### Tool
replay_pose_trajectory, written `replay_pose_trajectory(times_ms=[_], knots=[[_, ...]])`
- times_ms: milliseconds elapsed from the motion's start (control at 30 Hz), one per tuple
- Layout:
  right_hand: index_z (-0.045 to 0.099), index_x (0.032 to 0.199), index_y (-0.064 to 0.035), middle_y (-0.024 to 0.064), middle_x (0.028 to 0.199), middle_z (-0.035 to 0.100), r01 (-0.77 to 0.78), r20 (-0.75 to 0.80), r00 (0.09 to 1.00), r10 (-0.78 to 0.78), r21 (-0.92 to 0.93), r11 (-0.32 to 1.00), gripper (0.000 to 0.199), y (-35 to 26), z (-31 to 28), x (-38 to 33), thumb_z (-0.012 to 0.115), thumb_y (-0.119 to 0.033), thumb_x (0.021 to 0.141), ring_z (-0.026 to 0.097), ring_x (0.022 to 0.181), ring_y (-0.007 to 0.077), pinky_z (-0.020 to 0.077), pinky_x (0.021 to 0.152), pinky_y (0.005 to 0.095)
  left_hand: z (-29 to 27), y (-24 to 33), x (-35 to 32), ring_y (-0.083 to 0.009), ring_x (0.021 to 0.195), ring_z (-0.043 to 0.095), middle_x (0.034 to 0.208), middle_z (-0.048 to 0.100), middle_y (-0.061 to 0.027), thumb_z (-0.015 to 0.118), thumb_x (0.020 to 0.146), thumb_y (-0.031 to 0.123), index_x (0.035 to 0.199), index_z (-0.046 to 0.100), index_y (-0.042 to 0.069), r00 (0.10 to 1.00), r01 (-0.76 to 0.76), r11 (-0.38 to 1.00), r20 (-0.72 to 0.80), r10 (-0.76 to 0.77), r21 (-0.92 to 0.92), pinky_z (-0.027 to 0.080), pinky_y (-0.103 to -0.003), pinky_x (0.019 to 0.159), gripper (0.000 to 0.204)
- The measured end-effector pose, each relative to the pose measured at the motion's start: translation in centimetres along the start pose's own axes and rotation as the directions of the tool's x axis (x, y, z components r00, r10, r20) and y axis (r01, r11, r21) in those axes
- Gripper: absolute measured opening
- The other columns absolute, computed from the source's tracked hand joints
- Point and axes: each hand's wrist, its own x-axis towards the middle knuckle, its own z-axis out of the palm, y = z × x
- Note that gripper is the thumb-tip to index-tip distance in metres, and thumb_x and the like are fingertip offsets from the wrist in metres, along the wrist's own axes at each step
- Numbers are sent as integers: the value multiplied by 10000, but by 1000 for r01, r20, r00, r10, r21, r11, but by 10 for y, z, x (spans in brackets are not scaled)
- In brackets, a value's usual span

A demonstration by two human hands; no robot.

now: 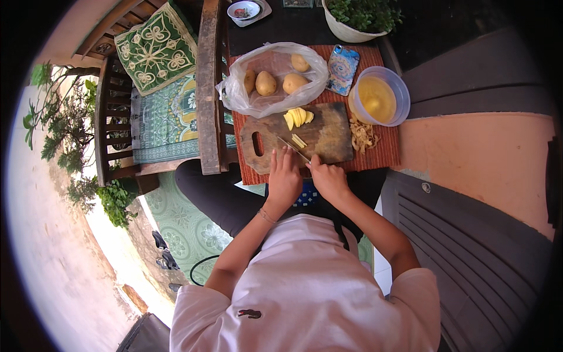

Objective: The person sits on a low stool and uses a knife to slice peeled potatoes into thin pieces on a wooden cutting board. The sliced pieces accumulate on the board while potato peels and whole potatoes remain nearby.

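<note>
A knife (pixel 293 148) lies slantwise over the near part of a wooden cutting board (pixel 264 132), its handle in my closed right hand (pixel 328 178). My left hand (pixel 284 176) rests at the board's near edge beside the blade, fingers stretched out and apart; I see nothing held in it. Just beyond the blade are a few thin potato sticks (pixel 299 141). Farther up the board sits a cluster of pale yellow potato slices (pixel 298 118). Brown potato peels (pixel 363 136) are heaped off the board's right edge.
Behind the board is a clear plastic bag (pixel 234 88) with several potatoes (pixel 265 84). A plastic tub (pixel 400 97) of yellowish water, a patterned phone (pixel 342 69) and a potted plant (pixel 352 32) stand to the right. A wooden bench (pixel 211 88) borders the left.
</note>
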Motion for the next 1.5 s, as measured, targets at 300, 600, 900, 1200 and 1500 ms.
replay_pose_trajectory(times_ms=[300, 600, 900, 1200, 1500], knots=[[446, 810, -85, 84, 490, 594, -10, -86, 996, 3, -90, 996, 292, -9, -1, -6, 483, -332, 961, 650, 465, 232, 522, 408, 352, -2, 2, 0, -369, 1256, 431, 1267, 492, -259, 546, 773, 110, 1091, 586, -139, 1000, 16, 1000, -5, -16, -6, 260, -523, 1109, 405], [450, 810, -88, 96, 516, 610, -22, -89, 996, 12, -115, 993, 290, -3, -1, -6, 475, -332, 965, 653, 481, 244, 521, 418, 357, -4, 3, 0, -352, 1264, 427, 1275, 492, -243, 564, 765, 121, 1144, 557, -134, 1000, 19, 1000, -7, -19, 21, 253, -519, 1115, 456], [471, 846, -50, 144, 509, 595, -37, -82, 996, 38, 11, 999, 292, 1, 0, -4, 448, -309, 981, 634, 477, 322, 507, 421, 429, -6, 4, 0, -330, 1302, 386, 1309, 469, -239, 603, 727, 187, 1199, 533, -113, 997, 40, 999, 61, -41, 17, 205, -538, 1128, 563], [492, 884, -34, 159, 533, 604, -76, 0, 997, 76, 102, 992, 291, -1, -8, -3, 437, -303, 984, 639, 519, 356, 515, 464, 467, -4, 3, -3, -335, 1319, 380, 1320, 458, -226, 630, 709, 169, 1216, 535, -91, 998, 50, 999, 43, -50, -5, 215, -533, 1128, 577], [489, 865, -33, 169, 542, 609, -40, 6, 999, 40, 103, 994, 301, -2, -20, -5, 432, -305, 982, 649, 533, 351, 525, 474, 466, -4, 1, -4, -338, 1320, 369, 1308, 459, -229, 629, 716, 161, 1217, 522, -89, 997, 42, 999, 58, -41, -11, 224, -515, 1131, 571]])
